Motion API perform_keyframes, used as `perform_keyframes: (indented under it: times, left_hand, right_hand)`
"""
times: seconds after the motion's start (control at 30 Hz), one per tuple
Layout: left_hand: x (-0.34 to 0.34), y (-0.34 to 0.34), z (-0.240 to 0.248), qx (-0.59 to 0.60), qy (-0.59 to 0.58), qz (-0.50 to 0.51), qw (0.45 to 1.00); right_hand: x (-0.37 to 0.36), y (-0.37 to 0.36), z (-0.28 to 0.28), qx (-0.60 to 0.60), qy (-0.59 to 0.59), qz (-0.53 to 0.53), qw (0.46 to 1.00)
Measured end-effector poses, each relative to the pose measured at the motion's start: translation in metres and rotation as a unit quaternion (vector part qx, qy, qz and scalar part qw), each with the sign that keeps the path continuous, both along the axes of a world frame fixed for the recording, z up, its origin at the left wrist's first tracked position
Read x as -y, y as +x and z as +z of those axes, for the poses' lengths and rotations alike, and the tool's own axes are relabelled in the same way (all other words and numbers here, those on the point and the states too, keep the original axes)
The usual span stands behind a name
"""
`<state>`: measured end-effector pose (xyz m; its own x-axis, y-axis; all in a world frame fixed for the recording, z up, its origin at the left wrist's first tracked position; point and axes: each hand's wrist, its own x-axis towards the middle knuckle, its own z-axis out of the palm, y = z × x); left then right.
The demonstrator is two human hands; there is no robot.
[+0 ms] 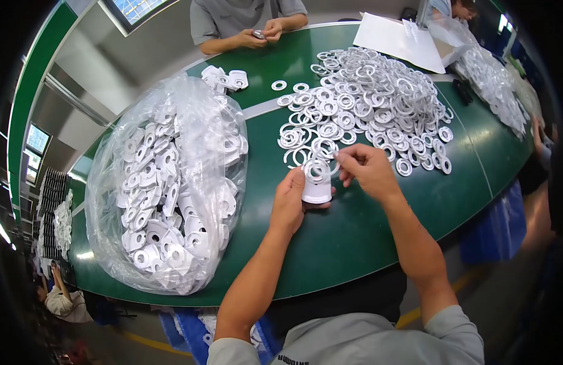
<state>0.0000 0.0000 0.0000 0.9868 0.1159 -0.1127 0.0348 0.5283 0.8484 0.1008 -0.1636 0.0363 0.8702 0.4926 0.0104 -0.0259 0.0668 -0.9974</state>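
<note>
The curved green desk [367, 243] carries everything. On its left stands a bulging clear plastic bag [104, 207] of white flat pieces with round holes; its soft walls could slump if bumped by the left forearm. Beyond the hands spreads a loose heap of white flat rings [385, 91], which could slide if nudged. The left hand's [289, 198] grip is closed around a white round-holed piece [317, 193], above the desk. The right hand's [368, 170] grip appears pinched on a thin white ring [338, 168] at that piece's upper end; a crooked pull could bend it.
</note>
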Motion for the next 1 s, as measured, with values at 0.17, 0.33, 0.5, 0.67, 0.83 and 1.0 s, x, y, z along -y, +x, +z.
perform_keyframes:
  times: [0.17, 0.33, 0.5, 0.67, 0.83, 1.0]
  left_hand:
    - [0.003, 0.000, -0.001, 0.000, -0.016, 0.022, 1.000]
    - [0.002, 0.002, -0.003, 0.006, -0.017, 0.012, 1.000]
    - [0.002, 0.001, -0.003, 0.005, -0.006, 0.004, 1.000]
    - [0.003, 0.001, -0.001, 0.000, 0.004, 0.008, 1.000]
    - [0.004, 0.001, 0.001, 0.009, 0.006, 0.009, 1.000]
    - [0.001, 0.001, -0.005, 0.023, 0.018, 0.016, 0.999]
  right_hand:
    - [-0.005, -0.007, 0.005, -0.008, -0.093, 0.044, 0.995]
    - [-0.005, -0.006, 0.000, -0.004, -0.104, 0.036, 0.994]
    - [-0.008, -0.008, -0.002, -0.009, -0.102, 0.031, 0.994]
    - [-0.012, -0.013, -0.003, -0.005, -0.128, 0.002, 0.992]
    - [-0.014, -0.019, -0.004, 0.025, -0.152, -0.019, 0.988]
    - [-0.017, -0.022, -0.005, 0.036, -0.133, -0.014, 0.990]
